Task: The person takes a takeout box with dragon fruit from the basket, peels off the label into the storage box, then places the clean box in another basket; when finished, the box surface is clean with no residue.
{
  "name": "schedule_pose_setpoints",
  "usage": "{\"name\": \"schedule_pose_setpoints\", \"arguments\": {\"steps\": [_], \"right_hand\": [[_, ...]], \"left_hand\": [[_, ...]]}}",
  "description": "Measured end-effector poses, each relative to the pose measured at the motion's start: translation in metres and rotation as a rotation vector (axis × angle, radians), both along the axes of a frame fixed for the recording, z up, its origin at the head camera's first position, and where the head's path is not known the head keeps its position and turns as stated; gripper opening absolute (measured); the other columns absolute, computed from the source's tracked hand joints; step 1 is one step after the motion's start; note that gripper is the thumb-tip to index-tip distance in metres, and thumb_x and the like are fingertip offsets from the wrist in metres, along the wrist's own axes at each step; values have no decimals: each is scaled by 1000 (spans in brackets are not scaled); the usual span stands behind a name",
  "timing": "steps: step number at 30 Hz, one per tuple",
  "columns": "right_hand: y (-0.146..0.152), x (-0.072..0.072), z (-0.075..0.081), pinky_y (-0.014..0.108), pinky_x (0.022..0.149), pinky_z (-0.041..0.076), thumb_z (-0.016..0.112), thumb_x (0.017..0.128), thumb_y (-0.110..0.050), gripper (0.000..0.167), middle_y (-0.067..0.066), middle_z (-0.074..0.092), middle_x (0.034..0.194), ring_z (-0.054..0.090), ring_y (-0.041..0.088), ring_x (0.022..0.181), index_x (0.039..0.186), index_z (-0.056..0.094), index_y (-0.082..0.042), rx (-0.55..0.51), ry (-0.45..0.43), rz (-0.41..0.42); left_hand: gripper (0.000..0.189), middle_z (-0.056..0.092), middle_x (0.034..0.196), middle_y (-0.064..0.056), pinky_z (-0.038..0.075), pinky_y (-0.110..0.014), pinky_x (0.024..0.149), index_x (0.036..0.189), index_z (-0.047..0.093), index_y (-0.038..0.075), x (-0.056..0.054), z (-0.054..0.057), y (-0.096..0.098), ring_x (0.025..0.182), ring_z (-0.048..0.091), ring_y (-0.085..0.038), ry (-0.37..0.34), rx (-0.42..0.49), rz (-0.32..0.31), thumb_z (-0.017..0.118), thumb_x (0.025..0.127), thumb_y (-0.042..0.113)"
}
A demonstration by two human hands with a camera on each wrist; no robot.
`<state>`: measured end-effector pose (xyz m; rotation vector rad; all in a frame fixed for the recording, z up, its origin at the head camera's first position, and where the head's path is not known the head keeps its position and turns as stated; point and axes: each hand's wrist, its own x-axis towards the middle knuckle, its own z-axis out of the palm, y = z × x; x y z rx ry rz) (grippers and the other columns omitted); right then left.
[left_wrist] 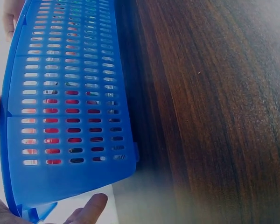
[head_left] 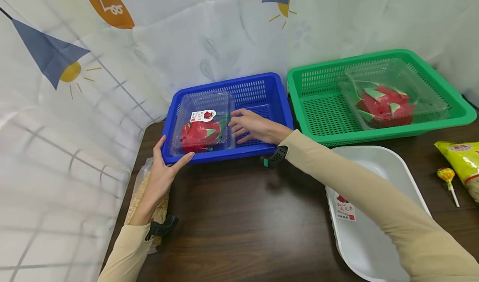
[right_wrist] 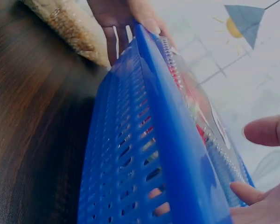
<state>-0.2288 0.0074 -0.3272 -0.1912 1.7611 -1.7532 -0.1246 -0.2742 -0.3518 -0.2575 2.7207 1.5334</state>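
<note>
A blue plastic basket [head_left: 243, 151] stands against the curtain, its left half taken up by a clear plastic clamshell box [head_left: 183, 107] with a white label. Inside the box is a red dragon fruit [head_left: 200, 134] with green tips. My left hand [head_left: 163, 171] grips the basket's front left corner, thumb over the rim and fingers along the outside; in the right wrist view the left hand [right_wrist: 123, 21] shows at that corner too. My right hand [head_left: 254, 126] reaches over the basket, its loosely spread fingers beside the box's right edge. Whether the fingertips touch the box is hard to tell.
A green basket [head_left: 312, 107] with another boxed dragon fruit stands right of the blue one. Under my right forearm lies a white tray [head_left: 374, 155] with a label card [head_left: 344, 207]. A yellow bag [head_left: 462, 159] and a lollipop [head_left: 446, 176] lie far right, a bag of grains [head_left: 162, 209] left.
</note>
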Motion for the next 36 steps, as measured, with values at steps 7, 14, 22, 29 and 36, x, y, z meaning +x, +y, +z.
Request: {"name": "schedule_pose_setpoints", "arguments": {"steps": [7, 14, 22, 29, 36], "right_hand": [[5, 0, 5, 65, 110, 42, 52, 108, -19, 57, 16, 40, 159, 39, 47, 146, 161, 31, -16, 31, 36, 73], [10, 0, 5, 69, 110, 37, 53, 108, -20, 54, 14, 38, 162, 31, 49, 149, 159, 35, -16, -15, 126, 92], [5, 1, 0, 70, 108, 40, 56, 107, -12, 44, 14, 50, 152, 45, 40, 141, 149, 46, -9, -88, 197, -41], [-5, 1, -3, 70, 104, 43, 62, 103, -8, 35, 12, 58, 137, 56, 30, 125, 137, 53, -7, -139, 261, -167], [-15, 5, -4, 67, 98, 50, 59, 102, -3, 24, 13, 59, 128, 61, 31, 121, 125, 57, -6, -256, 278, -275]], "left_hand": [[106, 5, 174, -14, 20, -64, 124, 168, -1, 26, 1, 0, -1, 158, 12, -39, 6, 1, 9, 73, 95, 46], [105, 7, 173, -13, 20, -61, 125, 168, 1, 27, -1, -2, -2, 158, 14, -37, 14, 18, 27, 74, 94, 45], [105, 9, 173, -13, 20, -58, 126, 168, 2, 25, -1, -2, 0, 158, 16, -37, 22, 39, 29, 74, 94, 43], [104, 8, 173, -14, 19, -59, 126, 168, 3, 25, -2, -4, 1, 158, 15, -37, 21, 41, 25, 74, 94, 43], [104, 6, 173, -13, 17, -58, 127, 168, 3, 24, -2, -4, 2, 157, 15, -36, 29, 40, 20, 74, 95, 42]]}}
